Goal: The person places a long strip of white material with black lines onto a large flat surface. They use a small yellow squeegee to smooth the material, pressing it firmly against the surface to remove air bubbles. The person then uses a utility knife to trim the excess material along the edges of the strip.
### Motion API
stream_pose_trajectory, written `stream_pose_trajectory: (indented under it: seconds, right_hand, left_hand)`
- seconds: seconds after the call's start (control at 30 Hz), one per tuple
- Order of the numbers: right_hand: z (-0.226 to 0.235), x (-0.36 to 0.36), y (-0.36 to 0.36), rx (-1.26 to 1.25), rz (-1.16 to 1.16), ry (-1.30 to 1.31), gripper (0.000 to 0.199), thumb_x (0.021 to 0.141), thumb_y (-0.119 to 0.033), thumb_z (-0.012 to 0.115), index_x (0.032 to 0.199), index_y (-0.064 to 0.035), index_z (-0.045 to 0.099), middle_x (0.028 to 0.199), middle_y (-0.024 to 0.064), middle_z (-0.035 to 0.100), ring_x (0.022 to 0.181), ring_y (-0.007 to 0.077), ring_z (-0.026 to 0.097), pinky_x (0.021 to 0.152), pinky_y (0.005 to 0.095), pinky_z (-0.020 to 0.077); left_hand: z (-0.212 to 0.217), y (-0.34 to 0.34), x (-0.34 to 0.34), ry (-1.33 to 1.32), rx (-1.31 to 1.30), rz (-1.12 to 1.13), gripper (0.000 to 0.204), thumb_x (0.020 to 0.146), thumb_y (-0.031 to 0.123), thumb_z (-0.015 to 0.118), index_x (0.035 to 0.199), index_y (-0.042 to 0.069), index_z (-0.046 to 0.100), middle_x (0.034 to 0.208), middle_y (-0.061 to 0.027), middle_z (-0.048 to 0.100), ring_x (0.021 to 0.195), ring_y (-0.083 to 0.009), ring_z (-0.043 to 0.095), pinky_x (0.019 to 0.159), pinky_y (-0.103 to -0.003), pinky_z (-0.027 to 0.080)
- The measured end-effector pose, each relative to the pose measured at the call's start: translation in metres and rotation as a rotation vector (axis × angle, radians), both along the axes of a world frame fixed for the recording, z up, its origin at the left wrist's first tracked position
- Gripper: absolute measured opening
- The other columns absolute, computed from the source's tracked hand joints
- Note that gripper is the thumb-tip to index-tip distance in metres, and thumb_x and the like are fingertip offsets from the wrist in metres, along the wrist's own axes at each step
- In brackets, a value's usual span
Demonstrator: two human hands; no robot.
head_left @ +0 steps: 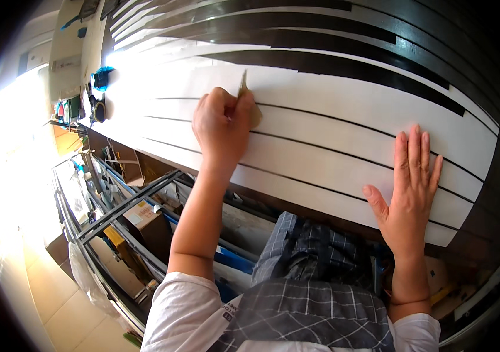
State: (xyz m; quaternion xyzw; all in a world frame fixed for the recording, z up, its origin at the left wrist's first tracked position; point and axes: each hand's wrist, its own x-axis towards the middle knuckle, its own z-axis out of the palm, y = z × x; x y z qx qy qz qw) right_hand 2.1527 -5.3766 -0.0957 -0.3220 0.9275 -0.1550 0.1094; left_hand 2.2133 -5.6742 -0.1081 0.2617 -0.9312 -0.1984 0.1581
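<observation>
A large white sheet with thin black lines running along it [320,126] lies on the dark table. Over its left middle, my left hand [221,126] is closed around a thin, tan-green piece [256,116]. One pointed end of that piece sticks up past the fingers; its exact kind cannot be made out. Toward the sheet's right end, my right hand [409,182] rests flat with its fingers stretched out and holds nothing. Part of the held piece is hidden by the left fingers.
Black strips [332,61] and white strips lie beyond the sheet on the dark tabletop [467,64]. At the far left stand a blue item [102,77] and a dark roll [98,111]. Below the table's near edge, a metal rack [126,202] holds boxes [146,222] and panels.
</observation>
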Motion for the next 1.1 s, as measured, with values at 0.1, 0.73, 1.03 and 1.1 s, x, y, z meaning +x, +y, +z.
stream_pose_trajectory:
  seconds: [0.1, 0.73, 1.03, 1.1]
  right_hand:
    - [0.001, 0.0, 0.002, -0.016, 0.0, -0.01, 0.083, 0.09, -0.053, 0.058, 0.152, -0.0046, 0.031, 0.159, 0.0148, 0.028, 0.148, 0.033, 0.024, 0.117, 0.0582, 0.0132]
    - [0.004, 0.002, -0.002, -0.043, -0.006, -0.007, 0.085, 0.087, -0.045, 0.065, 0.152, -0.0035, 0.03, 0.159, 0.0148, 0.027, 0.147, 0.0324, 0.026, 0.117, 0.0569, 0.0156]
    - [0.002, 0.003, -0.001, -0.046, -0.009, 0.013, 0.085, 0.087, -0.047, 0.064, 0.152, -0.004, 0.03, 0.159, 0.0148, 0.028, 0.147, 0.0321, 0.026, 0.117, 0.0571, 0.0152]
    - [0.001, 0.003, -0.003, -0.048, -0.015, 0.024, 0.084, 0.087, -0.047, 0.064, 0.152, -0.0042, 0.031, 0.159, 0.0146, 0.028, 0.147, 0.032, 0.026, 0.117, 0.0572, 0.015]
  left_hand:
    - [-0.01, -0.027, 0.01, -0.016, -0.143, 0.124, 0.036, 0.086, 0.024, 0.075, 0.068, 0.005, 0.05, 0.06, -0.0046, 0.054, 0.055, -0.0159, 0.05, 0.057, -0.031, 0.045]
    - [0.005, -0.006, 0.008, 0.07, 0.191, 0.11, 0.034, 0.086, 0.029, 0.072, 0.075, 0.002, 0.055, 0.073, -0.0149, 0.06, 0.068, -0.0334, 0.06, 0.067, -0.041, 0.048]
    - [0.01, -0.028, 0.004, -0.22, -0.063, 0.248, 0.042, 0.091, 0.04, 0.062, 0.075, 0.001, 0.057, 0.076, -0.0179, 0.063, 0.074, -0.0377, 0.061, 0.068, -0.047, 0.047]
    - [0.005, -0.016, 0.01, -0.066, -0.123, 0.092, 0.039, 0.09, 0.036, 0.066, 0.074, 0.002, 0.056, 0.074, -0.0158, 0.062, 0.07, -0.0355, 0.06, 0.066, -0.045, 0.047]
